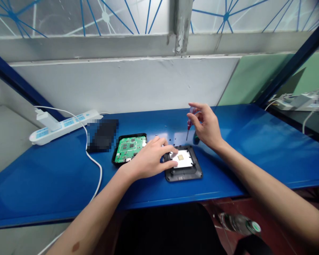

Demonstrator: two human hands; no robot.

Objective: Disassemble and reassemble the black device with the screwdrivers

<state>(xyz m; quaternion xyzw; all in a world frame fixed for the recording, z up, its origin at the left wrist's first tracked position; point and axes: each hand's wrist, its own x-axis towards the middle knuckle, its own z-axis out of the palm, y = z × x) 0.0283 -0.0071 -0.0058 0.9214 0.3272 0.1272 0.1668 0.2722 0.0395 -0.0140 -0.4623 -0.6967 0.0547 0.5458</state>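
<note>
My right hand [206, 124] grips a small screwdriver [189, 123] with a reddish clear handle, its thin shaft pointing down at the table. Below its tip lies a dark plastic cover [184, 176] with a silver metal plate [187, 156] fastened on it. Fingers apart, my left hand [155, 157] rests on the left part of the plate and cover. Left of that hand sits a black casing [115, 156] holding a green circuit board [127, 147], partly hidden by the hand. Several tiny dark screws or bits [177, 134] are scattered behind the cover.
A white power strip [66, 125] with a plugged-in adapter [48, 121] stands at the left back, its white cable [98, 166] crossing the table. A black, partly blurred flat object [106, 134] lies beside the casing. Under the blue table [228, 184] is a plastic bottle [239, 223].
</note>
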